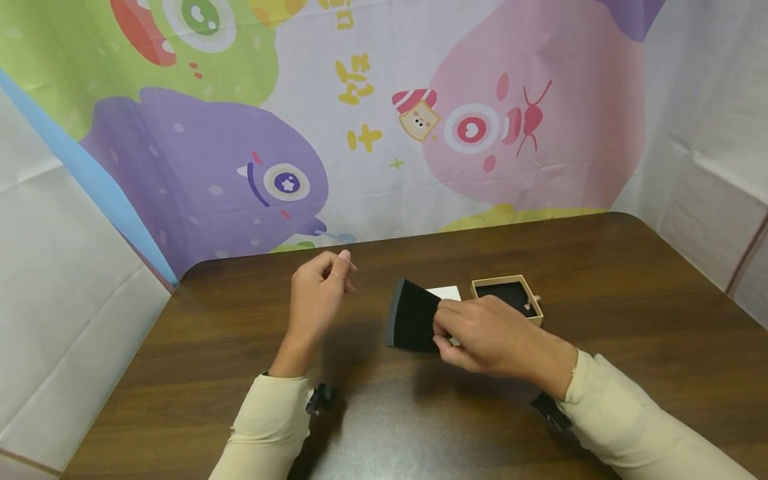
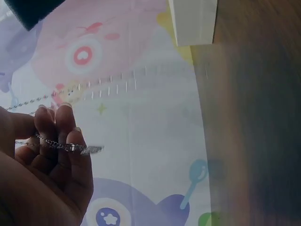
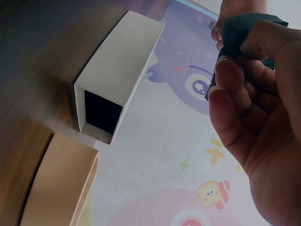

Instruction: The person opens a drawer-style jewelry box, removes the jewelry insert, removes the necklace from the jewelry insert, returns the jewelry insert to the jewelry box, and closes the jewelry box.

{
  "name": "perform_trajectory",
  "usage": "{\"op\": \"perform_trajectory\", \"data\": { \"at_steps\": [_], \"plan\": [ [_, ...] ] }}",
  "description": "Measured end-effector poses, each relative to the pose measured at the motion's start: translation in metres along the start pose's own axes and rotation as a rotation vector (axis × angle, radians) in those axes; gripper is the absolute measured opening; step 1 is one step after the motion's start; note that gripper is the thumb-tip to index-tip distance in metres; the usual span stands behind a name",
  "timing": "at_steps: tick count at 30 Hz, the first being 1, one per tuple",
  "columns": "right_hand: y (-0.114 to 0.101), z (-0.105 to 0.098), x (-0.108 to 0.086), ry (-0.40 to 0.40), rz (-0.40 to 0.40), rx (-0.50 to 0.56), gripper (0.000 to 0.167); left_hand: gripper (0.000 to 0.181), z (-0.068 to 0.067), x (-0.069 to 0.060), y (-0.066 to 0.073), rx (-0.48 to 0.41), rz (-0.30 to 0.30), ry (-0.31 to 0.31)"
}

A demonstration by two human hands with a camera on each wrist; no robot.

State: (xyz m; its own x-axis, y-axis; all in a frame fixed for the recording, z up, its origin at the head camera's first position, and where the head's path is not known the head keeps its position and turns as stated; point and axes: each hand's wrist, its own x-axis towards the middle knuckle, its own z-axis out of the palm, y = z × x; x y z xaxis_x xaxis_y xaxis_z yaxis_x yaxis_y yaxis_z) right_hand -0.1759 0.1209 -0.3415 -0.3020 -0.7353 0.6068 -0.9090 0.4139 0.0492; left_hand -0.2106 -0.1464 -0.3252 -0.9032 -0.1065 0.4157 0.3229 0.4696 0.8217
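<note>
Silver chain [image 2: 61, 145] sits in the left hand [image 1: 318, 287], fingers curled and gripping it; a short end with a small metal piece dangles below the fingertips, blurred strands stretch out past them. Right hand [image 1: 486, 333] pinches a black pad [image 1: 414, 320] at its edge; pad extends from those fingers toward the left ones. White box [image 3: 117, 61] and brown tray [image 3: 61, 181] lie beyond the right fingers. To do this well: probably hold the pad lightly by the edge, as it seems to bend, and let the strands hang apart so they don't tangle. Count: one pad, one white box, one tray, seemingly one chain, two hands.
</note>
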Motion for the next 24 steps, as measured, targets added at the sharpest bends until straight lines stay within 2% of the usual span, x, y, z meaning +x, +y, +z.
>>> {"op": "perform_trajectory", "data": {
  "at_steps": [5, 9, 12, 21, 24],
  "plan": [
    [-0.0007, 0.0, -0.0003, -0.022, 0.014, -0.002, 0.014, 0.033, 0.0007, -0.0011, -0.0007, 0.088, 0.01, 0.006],
    [-0.0006, 0.0001, 0.0001, -0.026, 0.011, 0.001, 0.014, 0.034, -0.0024, -0.0024, -0.0007, 0.224, 0.017, 0.003],
    [-0.0004, 0.0005, 0.0006, -0.019, 0.009, 0.003, 0.014, 0.034, -0.0044, -0.0015, -0.002, 0.31, 0.047, 0.011],
    [0.0001, 0.0023, 0.0, -0.025, 0.0, 0.005, 0.014, 0.031, -0.0057, 0.0007, -0.0068, 0.433, 0.135, 0.007],
    [-0.0001, 0.0023, -0.0006, -0.03, 0.012, -0.003, 0.014, 0.032, -0.0061, 0.0011, -0.0078, 0.456, 0.143, -0.003]
  ]
}}
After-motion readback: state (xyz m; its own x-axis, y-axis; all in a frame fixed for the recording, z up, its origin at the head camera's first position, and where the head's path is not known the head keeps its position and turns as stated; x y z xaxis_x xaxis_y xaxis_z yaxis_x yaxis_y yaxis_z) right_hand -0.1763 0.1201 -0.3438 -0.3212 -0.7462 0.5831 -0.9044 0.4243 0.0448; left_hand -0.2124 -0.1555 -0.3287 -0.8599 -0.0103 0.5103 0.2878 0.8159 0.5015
